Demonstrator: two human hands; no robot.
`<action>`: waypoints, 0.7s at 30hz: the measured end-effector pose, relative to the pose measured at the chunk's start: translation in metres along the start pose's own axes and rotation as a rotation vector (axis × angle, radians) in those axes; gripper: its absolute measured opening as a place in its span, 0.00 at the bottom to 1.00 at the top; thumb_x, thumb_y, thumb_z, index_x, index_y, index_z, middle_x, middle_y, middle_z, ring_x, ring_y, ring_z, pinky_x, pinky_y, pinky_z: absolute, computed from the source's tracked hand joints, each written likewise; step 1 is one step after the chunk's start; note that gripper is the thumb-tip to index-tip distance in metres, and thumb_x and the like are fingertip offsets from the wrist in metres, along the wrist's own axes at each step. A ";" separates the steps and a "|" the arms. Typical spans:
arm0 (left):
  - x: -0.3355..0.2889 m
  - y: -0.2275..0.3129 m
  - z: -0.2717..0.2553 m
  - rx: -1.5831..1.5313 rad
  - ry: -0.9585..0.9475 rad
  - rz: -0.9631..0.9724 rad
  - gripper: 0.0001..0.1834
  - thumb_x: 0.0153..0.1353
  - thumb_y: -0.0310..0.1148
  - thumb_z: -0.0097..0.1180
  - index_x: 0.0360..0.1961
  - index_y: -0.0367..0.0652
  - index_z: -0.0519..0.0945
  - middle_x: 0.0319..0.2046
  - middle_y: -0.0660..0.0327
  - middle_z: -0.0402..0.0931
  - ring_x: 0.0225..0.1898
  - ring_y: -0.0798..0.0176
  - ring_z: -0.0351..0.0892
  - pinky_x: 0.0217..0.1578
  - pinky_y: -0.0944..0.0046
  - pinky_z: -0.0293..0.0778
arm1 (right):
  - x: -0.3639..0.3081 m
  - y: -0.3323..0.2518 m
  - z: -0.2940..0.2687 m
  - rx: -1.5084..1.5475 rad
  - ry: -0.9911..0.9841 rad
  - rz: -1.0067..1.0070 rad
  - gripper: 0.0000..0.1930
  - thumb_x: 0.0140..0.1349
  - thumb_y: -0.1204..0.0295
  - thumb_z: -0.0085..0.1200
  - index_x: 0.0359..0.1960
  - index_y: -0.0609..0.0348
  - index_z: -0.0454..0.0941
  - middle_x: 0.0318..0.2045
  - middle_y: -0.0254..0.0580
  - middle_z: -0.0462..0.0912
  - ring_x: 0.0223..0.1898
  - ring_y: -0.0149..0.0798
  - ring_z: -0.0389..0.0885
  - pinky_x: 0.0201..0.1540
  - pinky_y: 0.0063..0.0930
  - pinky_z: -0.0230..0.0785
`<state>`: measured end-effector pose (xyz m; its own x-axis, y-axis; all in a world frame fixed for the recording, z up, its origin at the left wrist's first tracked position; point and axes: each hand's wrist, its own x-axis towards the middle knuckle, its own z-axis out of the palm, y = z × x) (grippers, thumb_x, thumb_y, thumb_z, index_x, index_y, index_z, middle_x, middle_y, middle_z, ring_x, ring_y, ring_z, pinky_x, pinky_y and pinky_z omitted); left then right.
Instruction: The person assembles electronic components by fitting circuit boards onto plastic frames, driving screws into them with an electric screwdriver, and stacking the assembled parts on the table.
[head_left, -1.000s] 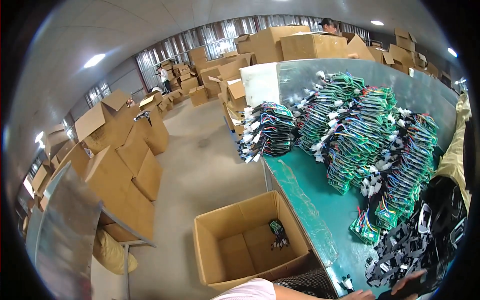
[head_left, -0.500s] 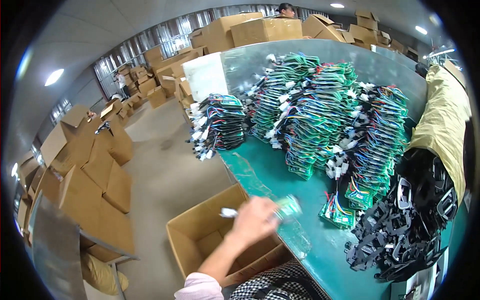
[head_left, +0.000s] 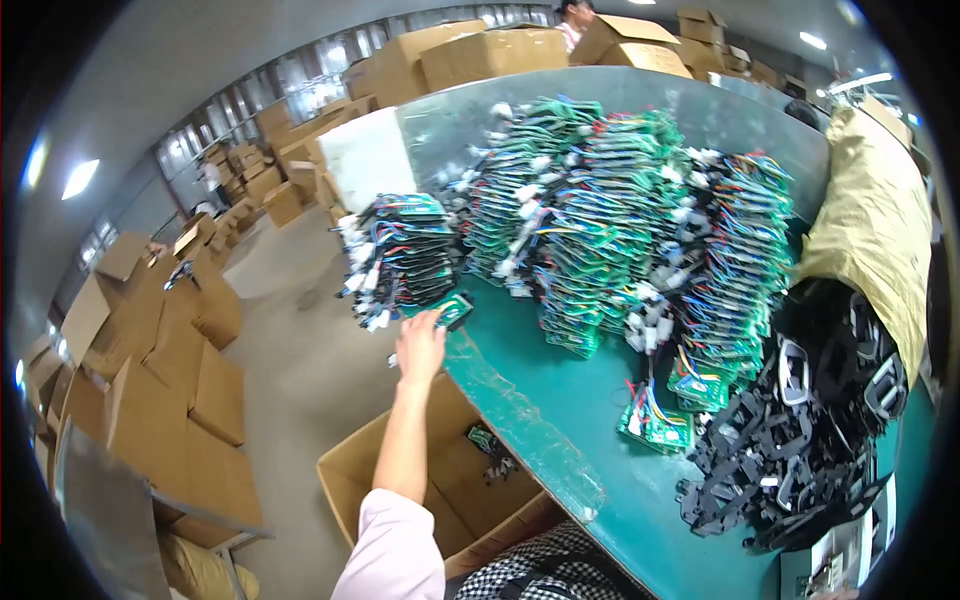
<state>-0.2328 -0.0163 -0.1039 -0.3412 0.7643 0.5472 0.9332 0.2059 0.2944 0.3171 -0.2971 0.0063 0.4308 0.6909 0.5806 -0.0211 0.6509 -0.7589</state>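
Note:
My left hand (head_left: 420, 350) reaches out over the table's left edge, fingers closed on a green circuit board (head_left: 454, 312) with wires. A white plug from it shows beside the hand. The board is just in front of a short stack of wired circuit boards (head_left: 415, 250), and I cannot tell whether it touches them. Below my forearm stands an open cardboard box (head_left: 345, 485), with a circuit board (head_left: 482, 437) and some small connectors inside. At the lower right edge, a skin-coloured sliver by a white device (head_left: 838, 555) may be my right hand; its fingers are hidden.
Tall stacks of wired circuit boards (head_left: 605, 230) cover the back of the green table (head_left: 520, 400). Several boards (head_left: 655, 430) lie nearer. Black plastic parts (head_left: 740, 460) spill from a yellow sack (head_left: 865, 200) at right. A metal panel (head_left: 480, 110) borders the back; cartons (head_left: 195, 400) crowd the left.
My left hand has moved away from me and leftward with the circuit board, from above the box's right side to the short stack. The view has shifted slightly, and the box's inside shows more.

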 end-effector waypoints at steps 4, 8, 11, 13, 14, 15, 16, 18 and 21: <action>0.014 -0.003 -0.002 -0.070 -0.023 0.065 0.18 0.47 0.29 0.55 0.43 0.42 0.74 0.41 0.54 0.74 0.45 0.51 0.70 0.47 0.56 0.65 | 0.000 -0.002 0.000 0.248 -0.002 0.001 0.33 0.50 0.45 0.53 0.40 0.69 0.67 0.24 0.44 0.70 0.20 0.35 0.65 0.19 0.24 0.60; 0.024 -0.027 -0.004 0.022 -0.041 0.191 0.19 0.50 0.29 0.53 0.46 0.46 0.71 0.39 0.51 0.73 0.41 0.50 0.71 0.43 0.56 0.66 | 0.002 0.011 0.016 0.045 0.306 -0.061 0.31 0.48 0.42 0.52 0.30 0.59 0.57 0.13 0.33 0.60 0.07 0.24 0.60 0.09 0.12 0.54; 0.026 -0.022 -0.007 0.025 -0.152 0.151 0.19 0.50 0.28 0.52 0.46 0.45 0.71 0.41 0.50 0.72 0.43 0.48 0.70 0.44 0.56 0.66 | -0.007 0.009 -0.008 0.094 0.203 -0.054 0.33 0.48 0.40 0.50 0.33 0.61 0.57 0.14 0.38 0.66 0.07 0.31 0.63 0.09 0.19 0.57; 0.029 -0.029 -0.010 0.031 -0.097 0.284 0.19 0.50 0.28 0.53 0.46 0.41 0.71 0.40 0.51 0.73 0.43 0.49 0.71 0.45 0.56 0.65 | -0.006 0.006 -0.008 0.099 0.249 -0.050 0.33 0.47 0.40 0.52 0.30 0.61 0.56 0.13 0.37 0.64 0.06 0.29 0.62 0.08 0.17 0.56; 0.029 -0.025 -0.014 0.069 -0.055 0.346 0.19 0.49 0.28 0.53 0.45 0.40 0.71 0.40 0.51 0.74 0.43 0.49 0.71 0.45 0.57 0.65 | -0.008 0.004 -0.010 0.116 0.246 -0.052 0.33 0.47 0.41 0.52 0.30 0.61 0.56 0.14 0.38 0.65 0.07 0.30 0.63 0.08 0.17 0.56; 0.027 -0.005 -0.022 0.098 -0.031 0.333 0.19 0.50 0.27 0.53 0.45 0.40 0.71 0.40 0.52 0.73 0.44 0.50 0.70 0.46 0.57 0.65 | -0.009 0.003 -0.013 0.125 0.237 -0.050 0.33 0.47 0.41 0.52 0.31 0.61 0.56 0.14 0.38 0.65 0.07 0.30 0.63 0.08 0.17 0.57; 0.022 0.014 -0.031 0.129 -0.006 0.318 0.18 0.50 0.27 0.53 0.45 0.40 0.71 0.40 0.53 0.73 0.45 0.51 0.69 0.46 0.58 0.65 | -0.010 0.003 -0.014 0.137 0.224 -0.048 0.33 0.48 0.41 0.51 0.31 0.61 0.56 0.14 0.39 0.65 0.07 0.30 0.63 0.08 0.18 0.57; -0.009 0.112 -0.059 -0.261 -0.005 0.360 0.12 0.50 0.27 0.53 0.38 0.39 0.75 0.37 0.54 0.74 0.41 0.53 0.71 0.44 0.60 0.66 | -0.010 0.006 -0.014 0.129 0.232 -0.067 0.33 0.49 0.40 0.50 0.31 0.62 0.56 0.14 0.39 0.65 0.07 0.31 0.64 0.08 0.18 0.58; -0.070 0.232 -0.094 -0.677 -0.310 0.689 0.08 0.48 0.28 0.57 0.31 0.40 0.78 0.30 0.57 0.76 0.34 0.57 0.75 0.36 0.62 0.70 | -0.009 0.011 -0.013 0.139 0.238 -0.074 0.33 0.49 0.39 0.49 0.31 0.62 0.56 0.13 0.39 0.66 0.07 0.31 0.65 0.08 0.19 0.59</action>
<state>-0.0027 -0.0797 -0.0006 0.3812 0.7309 0.5661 0.6236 -0.6553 0.4262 0.3245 -0.3002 -0.0114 0.6355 0.5573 0.5344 -0.0982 0.7448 -0.6600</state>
